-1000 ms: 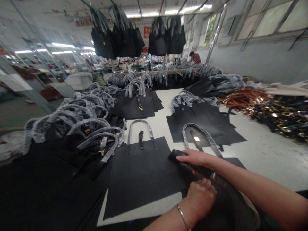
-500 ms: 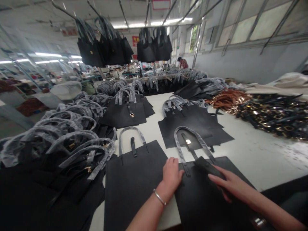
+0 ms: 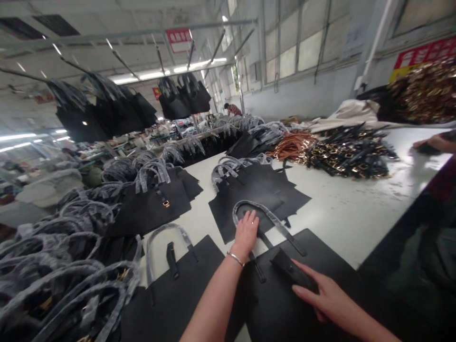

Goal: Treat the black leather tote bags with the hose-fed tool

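My right hand (image 3: 320, 294) pinches a folded black leather piece (image 3: 292, 270) with a small stud, held over the body of a black tote bag (image 3: 313, 251). My left hand (image 3: 246, 232) reaches inside that bag's plastic-wrapped handle (image 3: 274, 218). Its fingers are bent over the bag's black closure strap (image 3: 263, 240), hiding the buckle; the thumb is out of sight. Left of my forearm lies a second black tote bag (image 3: 181, 294), its short strap (image 3: 172, 261) standing up inside a wrapped handle (image 3: 153, 242).
Stacked black bags (image 3: 256, 190) lie farther up the white table (image 3: 342, 223). Wrapped handles (image 3: 78, 266) crowd the left. Brown straps (image 3: 294, 145) and black buckled straps (image 3: 349, 154) are heaped at the back right. Another person's hand (image 3: 436, 142) shows at the right edge.
My left hand has moved from between the two bags up onto the right bag's strap. My right hand still holds the leather piece. The view has swung right.
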{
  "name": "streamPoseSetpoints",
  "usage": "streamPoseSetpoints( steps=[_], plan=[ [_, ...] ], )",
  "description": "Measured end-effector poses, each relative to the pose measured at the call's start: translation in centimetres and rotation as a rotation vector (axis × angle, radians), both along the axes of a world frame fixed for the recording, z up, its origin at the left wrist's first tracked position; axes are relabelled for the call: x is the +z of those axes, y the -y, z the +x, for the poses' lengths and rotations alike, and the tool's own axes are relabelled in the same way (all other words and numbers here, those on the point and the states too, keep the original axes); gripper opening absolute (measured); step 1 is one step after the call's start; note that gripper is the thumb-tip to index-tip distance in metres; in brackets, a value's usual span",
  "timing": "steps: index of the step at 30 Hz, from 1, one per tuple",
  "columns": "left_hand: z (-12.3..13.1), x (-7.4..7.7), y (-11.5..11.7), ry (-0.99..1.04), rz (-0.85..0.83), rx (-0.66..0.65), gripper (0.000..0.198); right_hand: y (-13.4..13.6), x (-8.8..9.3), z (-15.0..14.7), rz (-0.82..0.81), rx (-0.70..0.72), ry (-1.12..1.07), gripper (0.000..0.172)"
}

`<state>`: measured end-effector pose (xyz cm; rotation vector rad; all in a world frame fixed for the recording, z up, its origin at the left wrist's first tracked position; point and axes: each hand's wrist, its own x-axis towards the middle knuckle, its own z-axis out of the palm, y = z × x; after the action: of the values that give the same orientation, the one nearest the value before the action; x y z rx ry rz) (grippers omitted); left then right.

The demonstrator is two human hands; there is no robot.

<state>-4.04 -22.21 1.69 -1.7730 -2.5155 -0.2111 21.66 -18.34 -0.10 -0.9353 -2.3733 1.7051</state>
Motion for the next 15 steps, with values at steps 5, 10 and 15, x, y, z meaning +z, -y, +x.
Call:
streamPoseSetpoints(
  steps=[5, 10, 15],
  plan=[
    [-1.8, 0.8, -1.3, -0.041, -0.108, -0.178, 0.030, 0.2, 0.7, 0.3, -0.028, -0.051, -0.042, 0.073],
    [-2.2, 2.3, 0.8, 0.046, -0.152, -0.133, 0.016, 0.2, 0.9, 0.6, -0.050, -0.077, -0.061, 0.068],
    [-1.2, 3.2, 4.9, 0.301, -0.090, 0.071, 0.015, 0.1, 0.5, 0.6, -0.050, -0.069, -0.063, 0.070]
  ],
)
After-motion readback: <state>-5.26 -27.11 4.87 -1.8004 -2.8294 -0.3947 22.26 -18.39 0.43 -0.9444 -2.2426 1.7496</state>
